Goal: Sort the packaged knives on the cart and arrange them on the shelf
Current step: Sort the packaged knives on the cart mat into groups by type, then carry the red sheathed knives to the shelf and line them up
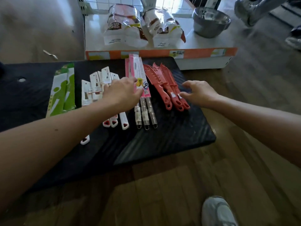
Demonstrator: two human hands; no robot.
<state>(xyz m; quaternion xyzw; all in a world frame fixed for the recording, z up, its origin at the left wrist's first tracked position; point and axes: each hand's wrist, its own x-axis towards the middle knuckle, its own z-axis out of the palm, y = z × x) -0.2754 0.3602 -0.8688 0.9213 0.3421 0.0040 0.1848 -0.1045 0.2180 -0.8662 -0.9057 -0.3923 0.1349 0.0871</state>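
Packaged knives lie in groups on the black cart top point(171, 137). From left: green-carded knives point(62, 92), white-sleeved knives with red-tipped handles point(96, 88), pink-carded knives with steel handles point(138, 74), and red plastic knives point(162, 85). My left hand point(122, 93) rests over the pink-carded pack, thumb and fingers pinching its lower edge. My right hand point(199, 92) hovers at the red knives' handles, fingers spread, fingertips touching a label there.
Beyond the cart stands a low white shelf point(162, 53) with an orange price strip, holding bagged goods point(123, 25) and a steel bowl point(211, 22). Wooden floor surrounds the cart. My shoe point(216, 211) is at the bottom right; another person's feet point(247, 12) are at the top right.
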